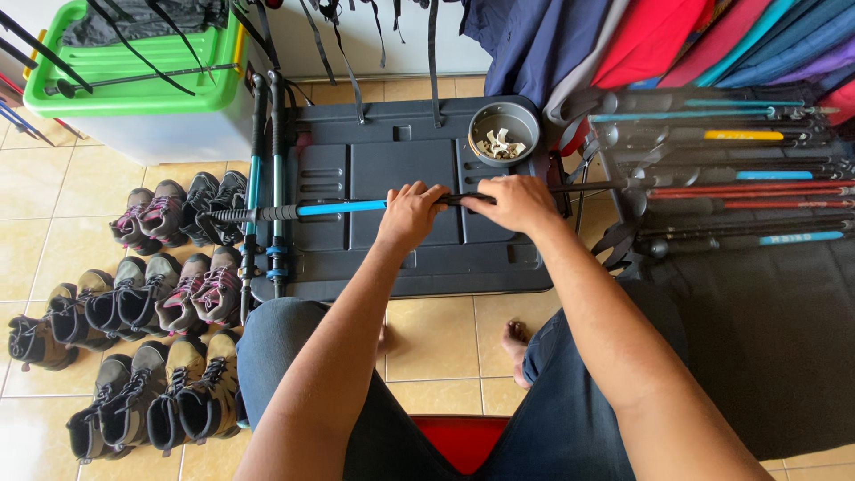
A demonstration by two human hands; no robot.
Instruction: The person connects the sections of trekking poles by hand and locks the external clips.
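Trekking pole: held level above the dark grey plastic lid that serves as a desk, long axis running left to right across the view. Its black foam grip end points left, over the rows of hiking boots; a blue shaft section follows, then a black section passing through both hands and continuing right toward the rack of poles.

Left hand: closed around the shaft just right of the blue section, knuckles up, forearm extended forward from the lap.

Right hand: closed around the black section immediately beside the left hand, the two nearly touching; palm down, forearm angled in from the lower right.

Adjacent: a round grey bowl with small pale pieces sits on the lid's far right corner. Two further blue poles lie along the lid's left edge, lengthwise away from the person.
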